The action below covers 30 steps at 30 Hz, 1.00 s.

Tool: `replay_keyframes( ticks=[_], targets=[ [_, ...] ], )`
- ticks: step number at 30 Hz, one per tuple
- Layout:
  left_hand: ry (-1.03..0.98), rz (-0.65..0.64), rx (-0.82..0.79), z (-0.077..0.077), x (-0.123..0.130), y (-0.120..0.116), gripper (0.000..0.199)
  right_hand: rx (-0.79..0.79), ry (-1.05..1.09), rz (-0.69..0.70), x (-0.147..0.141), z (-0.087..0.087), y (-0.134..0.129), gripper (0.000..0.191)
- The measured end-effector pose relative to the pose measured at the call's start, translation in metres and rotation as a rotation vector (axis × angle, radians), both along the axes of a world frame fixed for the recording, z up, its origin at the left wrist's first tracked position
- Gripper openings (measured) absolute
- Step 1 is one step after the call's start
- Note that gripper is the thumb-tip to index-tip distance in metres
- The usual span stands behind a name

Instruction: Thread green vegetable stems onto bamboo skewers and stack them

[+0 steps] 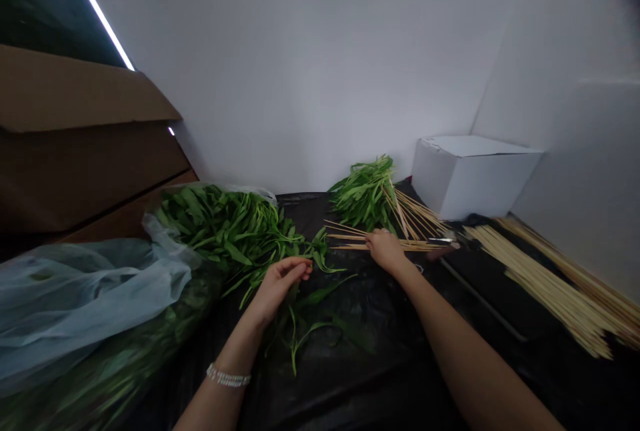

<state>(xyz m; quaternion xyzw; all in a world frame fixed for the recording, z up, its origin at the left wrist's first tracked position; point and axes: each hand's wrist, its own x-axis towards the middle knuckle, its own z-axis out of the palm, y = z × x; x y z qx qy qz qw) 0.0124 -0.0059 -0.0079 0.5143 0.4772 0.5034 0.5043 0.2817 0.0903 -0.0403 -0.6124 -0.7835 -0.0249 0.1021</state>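
My left hand [286,283], with a beaded bracelet [229,376] on its wrist, is closed in a pinch over loose leafy stems [295,331]; what its fingertips hold is too small to tell. To its left lies a big heap of green leaves [225,224]. My right hand [386,248] has its fingers down on several thin wooden sticks [345,237], whose ends show on both sides of it; its fingertips are partly hidden. Behind that hand rests a leafy bundle [365,194] with more sticks [413,212] fanned beside it.
A clear plastic bag [100,284] of greens fills the left side, below a cardboard box [85,151]. A white box [470,174] stands at the back right. Scissors [445,240], a dark flat object [500,291] and long pale sticks [545,284] lie on the right.
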Motion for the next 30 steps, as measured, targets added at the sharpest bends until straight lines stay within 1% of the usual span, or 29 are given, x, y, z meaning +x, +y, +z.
replay_keyframes(
  ticks=[4,9,17,22,26,28,30],
  targets=[
    [-0.02,-0.001,-0.012,0.001,0.001,-0.001,0.024,-0.013,0.003,-0.017,0.001,-0.001,0.001,0.024],
    [0.025,0.0,-0.003,0.0,-0.001,0.0,0.024,-0.017,-0.001,-0.014,0.003,-0.002,0.003,0.024],
    [0.057,0.004,-0.006,0.002,0.001,-0.002,0.025,0.026,-0.006,-0.011,0.0,-0.004,0.001,0.025],
    [0.052,0.002,-0.004,0.001,-0.001,-0.001,0.027,0.125,0.05,0.064,-0.012,0.006,-0.007,0.023],
    [0.03,0.001,-0.012,0.0,0.0,0.0,0.028,0.197,0.073,0.171,-0.026,0.014,-0.016,0.025],
    [0.027,-0.003,-0.012,-0.001,0.0,0.0,0.029,0.192,0.056,0.202,-0.031,0.015,-0.021,0.026],
    [0.028,-0.002,-0.003,-0.002,-0.001,0.001,0.03,0.134,0.027,0.213,-0.035,0.014,-0.024,0.028]
  ],
)
